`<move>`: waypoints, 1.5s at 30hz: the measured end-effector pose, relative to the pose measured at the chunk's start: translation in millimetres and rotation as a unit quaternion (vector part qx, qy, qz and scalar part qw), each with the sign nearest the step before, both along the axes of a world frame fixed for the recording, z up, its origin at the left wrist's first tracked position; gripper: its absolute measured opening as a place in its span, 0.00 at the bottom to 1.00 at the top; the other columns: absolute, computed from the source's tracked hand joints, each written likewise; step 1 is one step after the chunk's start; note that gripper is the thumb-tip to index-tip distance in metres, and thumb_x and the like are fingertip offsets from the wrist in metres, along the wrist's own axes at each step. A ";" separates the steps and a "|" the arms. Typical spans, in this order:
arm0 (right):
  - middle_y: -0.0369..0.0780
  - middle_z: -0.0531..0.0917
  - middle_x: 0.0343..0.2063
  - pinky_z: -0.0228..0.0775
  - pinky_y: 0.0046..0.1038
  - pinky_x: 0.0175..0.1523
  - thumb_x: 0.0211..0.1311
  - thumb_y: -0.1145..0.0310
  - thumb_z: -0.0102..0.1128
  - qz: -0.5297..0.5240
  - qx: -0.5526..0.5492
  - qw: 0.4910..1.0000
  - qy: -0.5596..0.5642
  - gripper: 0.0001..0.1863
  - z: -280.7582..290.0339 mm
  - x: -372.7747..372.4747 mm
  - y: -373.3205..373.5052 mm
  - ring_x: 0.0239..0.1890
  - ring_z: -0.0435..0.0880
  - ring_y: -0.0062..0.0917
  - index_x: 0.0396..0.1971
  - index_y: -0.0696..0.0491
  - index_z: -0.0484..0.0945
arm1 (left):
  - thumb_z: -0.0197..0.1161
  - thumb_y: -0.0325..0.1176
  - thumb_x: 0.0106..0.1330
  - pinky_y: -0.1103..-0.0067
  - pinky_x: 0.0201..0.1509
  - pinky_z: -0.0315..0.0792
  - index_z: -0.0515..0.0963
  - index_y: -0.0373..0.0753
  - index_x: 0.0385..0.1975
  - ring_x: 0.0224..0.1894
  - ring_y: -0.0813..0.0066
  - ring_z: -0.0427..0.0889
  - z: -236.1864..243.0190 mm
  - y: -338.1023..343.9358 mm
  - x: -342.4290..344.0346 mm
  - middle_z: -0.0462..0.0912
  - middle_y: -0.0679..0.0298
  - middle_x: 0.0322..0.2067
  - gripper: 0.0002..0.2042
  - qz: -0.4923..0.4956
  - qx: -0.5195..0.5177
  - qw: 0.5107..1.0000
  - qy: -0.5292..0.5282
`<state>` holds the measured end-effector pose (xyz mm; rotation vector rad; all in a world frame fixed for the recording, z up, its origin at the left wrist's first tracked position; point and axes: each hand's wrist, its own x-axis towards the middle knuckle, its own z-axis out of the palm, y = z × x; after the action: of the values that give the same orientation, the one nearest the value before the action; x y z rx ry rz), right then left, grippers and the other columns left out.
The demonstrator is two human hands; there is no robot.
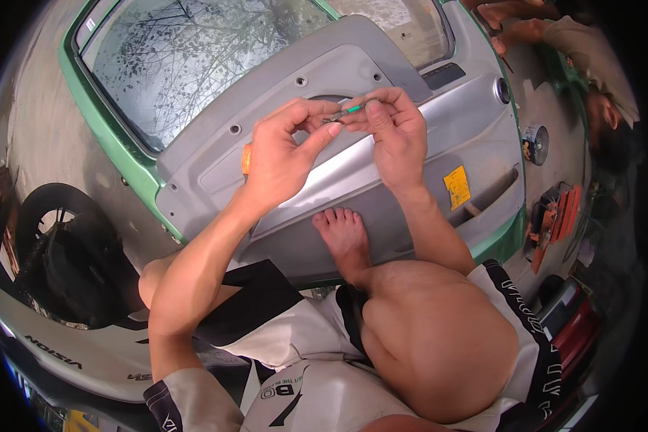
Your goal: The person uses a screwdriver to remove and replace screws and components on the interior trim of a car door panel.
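Note:
My left hand (pixel 284 147) and my right hand (pixel 397 144) meet above the door, both closed in a pinch on a small slim part (pixel 351 109) with a bright green section and a thin metallic-looking end. Below them lies a green vehicle door (pixel 115 140) with window glass (pixel 158 57) and a grey inner panel (pixel 209 140) that has round holes and a silver band. An orange object (pixel 246 158) is partly hidden behind my left hand. My bare foot (pixel 342 237) rests on the panel, and a yellow sticker (pixel 456 186) is right of it.
A black wheel (pixel 54 237) and dark scooter bodywork are at the left. Right of the door lie a round metal item (pixel 536 144) and red-orange tools or trays (pixel 554 223). Another person (pixel 590 65) is at the upper right, hands near the door's top corner.

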<state>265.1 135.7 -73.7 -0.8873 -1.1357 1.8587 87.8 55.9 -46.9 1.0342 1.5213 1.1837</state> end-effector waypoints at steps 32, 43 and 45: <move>0.47 0.89 0.41 0.82 0.26 0.48 0.75 0.71 0.65 -0.014 0.081 0.997 0.012 0.10 12.6 -7.3 -3.3 0.42 0.91 0.29 0.46 0.60 0.75 | 0.77 0.18 0.61 0.80 0.48 0.82 0.85 0.31 0.40 0.39 0.79 0.85 6.3 -5.0 -13.4 0.88 0.64 0.37 0.10 0.038 0.001 0.999 0.006; 0.44 0.88 0.38 0.84 0.29 0.48 0.74 0.71 0.65 0.027 0.051 0.997 -0.056 0.08 14.8 1.3 -0.6 0.40 0.91 0.27 0.40 0.60 0.77 | 0.75 0.18 0.62 0.79 0.44 0.81 0.86 0.32 0.38 0.38 0.78 0.86 5.5 -5.0 -13.6 0.90 0.60 0.38 0.07 0.004 0.055 0.996 0.069; 0.43 0.88 0.35 0.84 0.30 0.44 0.74 0.71 0.65 0.031 0.017 0.999 -0.036 0.09 13.8 -9.8 -5.3 0.38 0.91 0.26 0.37 0.59 0.76 | 0.75 0.17 0.62 0.79 0.42 0.82 0.86 0.31 0.39 0.36 0.77 0.86 3.6 -12.6 -20.8 0.90 0.60 0.36 0.08 0.014 0.069 0.996 0.054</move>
<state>255.2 130.3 -59.9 -0.9150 -1.2473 1.8643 66.9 43.3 -43.3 1.1888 1.5590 1.2865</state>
